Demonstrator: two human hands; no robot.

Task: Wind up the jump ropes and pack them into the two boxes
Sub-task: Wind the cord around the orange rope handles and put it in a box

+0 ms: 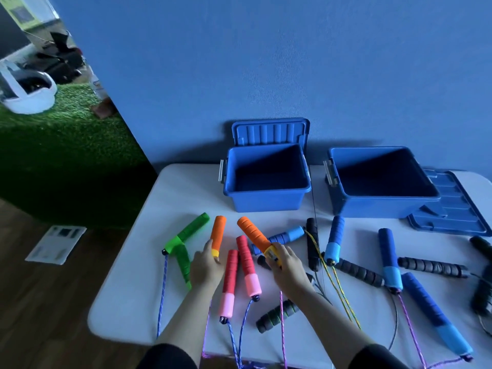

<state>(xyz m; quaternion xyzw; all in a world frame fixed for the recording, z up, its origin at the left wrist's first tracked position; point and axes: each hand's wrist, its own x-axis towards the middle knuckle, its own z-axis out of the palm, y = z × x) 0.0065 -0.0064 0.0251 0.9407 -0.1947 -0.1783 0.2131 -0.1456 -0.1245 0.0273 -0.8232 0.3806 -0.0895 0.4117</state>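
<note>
Orange foam fills both hands: the left hand (206,265) pinches the yellow end of one orange handle (218,235), and the right hand (287,267) grips the other orange handle (253,234) at its yellow collar. Between the hands lie two red handles (239,270); green handles (186,241) sit just left of the left hand, near the white table (127,302) edge. Ropes trail over the near edge by the wrists. Ahead of the hands stand two open blue boxes (266,179), with bare tabletop before them. Right of the right hand, blue handles (334,239) and black handles (431,266) crowd the surface. A blue wall (266,62) backs the table.
</note>
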